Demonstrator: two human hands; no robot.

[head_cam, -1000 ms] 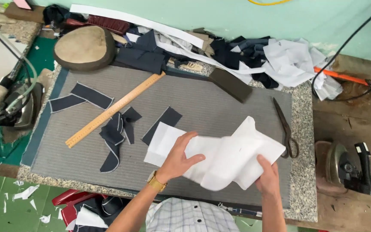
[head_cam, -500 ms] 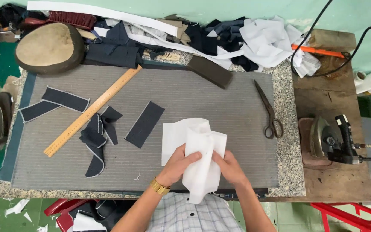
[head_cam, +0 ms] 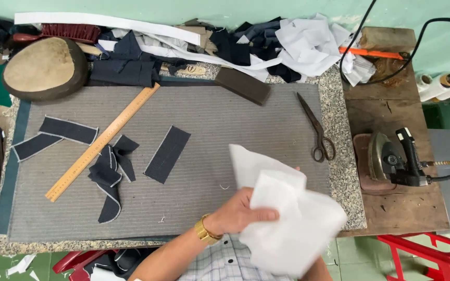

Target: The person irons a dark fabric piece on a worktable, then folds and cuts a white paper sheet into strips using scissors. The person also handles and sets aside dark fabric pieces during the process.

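My left hand (head_cam: 243, 213), with a gold watch on its wrist, grips a folded piece of white interfacing fabric (head_cam: 287, 218) at the near right of the grey pressing mat (head_cam: 209, 119). The fabric hangs partly off the table's front edge. My right hand is hidden beneath the white fabric. A dark navy cloth rectangle (head_cam: 167, 154) lies flat on the mat to the left of my left hand.
A wooden ruler (head_cam: 102, 141) lies diagonally on the mat, with navy cloth pieces (head_cam: 109, 177) beside it. Scissors (head_cam: 316, 127) lie at the right; an iron (head_cam: 394, 158) rests on the wooden side table. Fabric scraps (head_cam: 266, 44) are piled at the back, with a tailor's ham (head_cam: 42, 67) at back left.
The white fabric has been folded smaller and drawn right, towards the table's front edge. My right hand has slipped under it and out of sight.
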